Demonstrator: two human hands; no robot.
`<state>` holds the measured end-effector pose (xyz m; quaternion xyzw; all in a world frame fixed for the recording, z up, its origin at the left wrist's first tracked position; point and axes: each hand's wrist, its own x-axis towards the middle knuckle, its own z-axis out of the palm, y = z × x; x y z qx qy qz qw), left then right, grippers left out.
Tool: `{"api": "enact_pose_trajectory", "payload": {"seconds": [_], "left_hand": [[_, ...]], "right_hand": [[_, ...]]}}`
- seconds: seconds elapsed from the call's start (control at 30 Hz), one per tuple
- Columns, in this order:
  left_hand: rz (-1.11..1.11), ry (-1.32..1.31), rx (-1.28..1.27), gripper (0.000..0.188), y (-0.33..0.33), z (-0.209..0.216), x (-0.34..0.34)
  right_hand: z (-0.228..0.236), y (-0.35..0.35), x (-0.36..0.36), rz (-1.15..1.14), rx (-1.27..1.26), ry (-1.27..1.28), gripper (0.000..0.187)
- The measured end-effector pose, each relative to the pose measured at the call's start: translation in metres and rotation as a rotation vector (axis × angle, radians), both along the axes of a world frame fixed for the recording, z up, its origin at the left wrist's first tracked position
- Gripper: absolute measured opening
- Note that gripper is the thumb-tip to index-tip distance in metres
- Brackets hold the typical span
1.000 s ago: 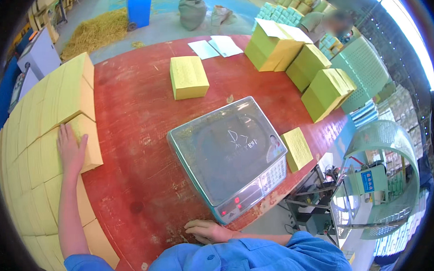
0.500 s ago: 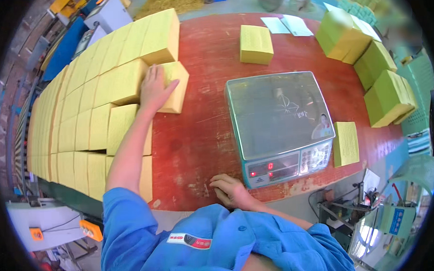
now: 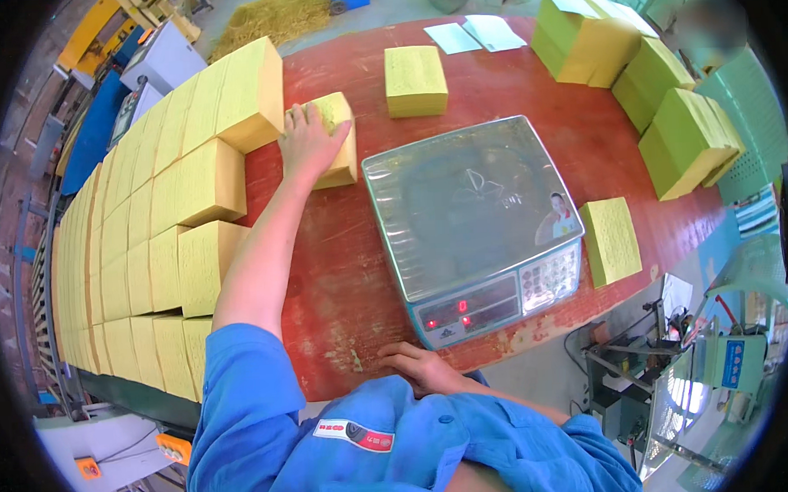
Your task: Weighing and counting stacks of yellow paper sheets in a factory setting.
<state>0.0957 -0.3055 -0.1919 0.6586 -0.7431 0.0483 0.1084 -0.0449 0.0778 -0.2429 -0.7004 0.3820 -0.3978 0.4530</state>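
My left hand (image 3: 311,145) grips a block of yellow paper sheets (image 3: 346,154), fingers along its left side and thumb over its top. That block stands on the red table apart from the rows of yellow paper blocks (image 3: 141,203) at the left. By the table's near edge my right hand (image 3: 418,367) rests with loosely bent fingers, holding nothing. Just beyond it sits a weighing scale (image 3: 471,209) under clear plastic, with nothing on its pan and red lights on its display.
The red table (image 3: 343,265) also bears a yellow block (image 3: 415,80) behind the scale and another (image 3: 612,241) at its right. More paper stacks (image 3: 685,140) stand along the right side. Pale sheets (image 3: 493,33) lie at the far edge. A person (image 3: 708,31) is at the far right.
My left hand has shifted the yellow block away from the rows, toward the scale. The view has turned, so the scale sits further left in it. My right hand stays by the table edge.
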Motion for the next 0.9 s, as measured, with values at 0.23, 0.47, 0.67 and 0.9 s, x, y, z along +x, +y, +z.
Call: {"api": "enact_pose_trajectory", "payload": {"seconds": [0.23, 0.47, 0.67, 0.9], "left_hand": [[-0.083, 0.068, 0.095, 0.088, 0.042, 0.012, 0.018], [-0.145, 0.048, 0.017, 0.085, 0.229, 0.007, 0.067], [-0.044, 0.156, 0.144, 0.086, 0.407, 0.042, 0.047], [0.153, 0.274, 0.045, 0.09, 0.489, 0.033, 0.021]], "right_hand": [[0.0, -0.001, -0.002, -0.007, -0.105, 0.003, 0.023], [-0.005, -0.005, -0.008, 0.1, 0.022, -0.096, 0.025], [-0.034, 0.046, -0.047, 0.384, 1.563, -0.466, 0.061], [-0.058, 0.07, -0.016, 0.646, 1.292, -0.742, 0.059]]}}
